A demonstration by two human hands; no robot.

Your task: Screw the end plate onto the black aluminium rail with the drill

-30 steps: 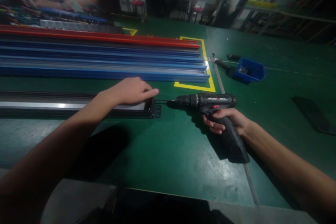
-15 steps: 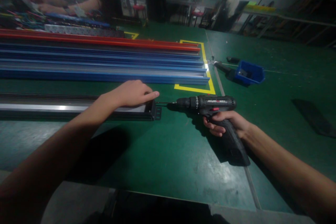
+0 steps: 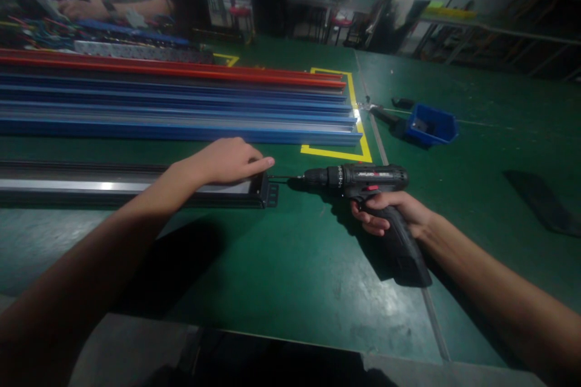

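Note:
A black cordless drill (image 3: 374, 178) is in my right hand (image 3: 394, 211), with the fingers wrapped round its handle. Its long thin bit points left and meets the end of a long black metal profile (image 3: 231, 199). Over the top of that profile, close to its end, rests my left hand (image 3: 227, 160). The thumb lies along the end cap while the other fingers curl over the far side, mostly hidden. A small slotted black tab (image 3: 273, 195) sticks out from the profile's end. A pale strip runs along the inside of the profile.
Beyond the profile lie several blue rails (image 3: 272, 133) and red rails (image 3: 272, 74), their ends inside a yellow tape outline (image 3: 336, 157). A blue bin (image 3: 433, 126) with small parts stands at right, and a dark flat object (image 3: 540, 202) lies nearer. A co-worker's arm (image 3: 140, 9) shows at back left.
My hands, the drill and the profile look almost unmoved. At the back left, the co-worker's hands have shifted slightly.

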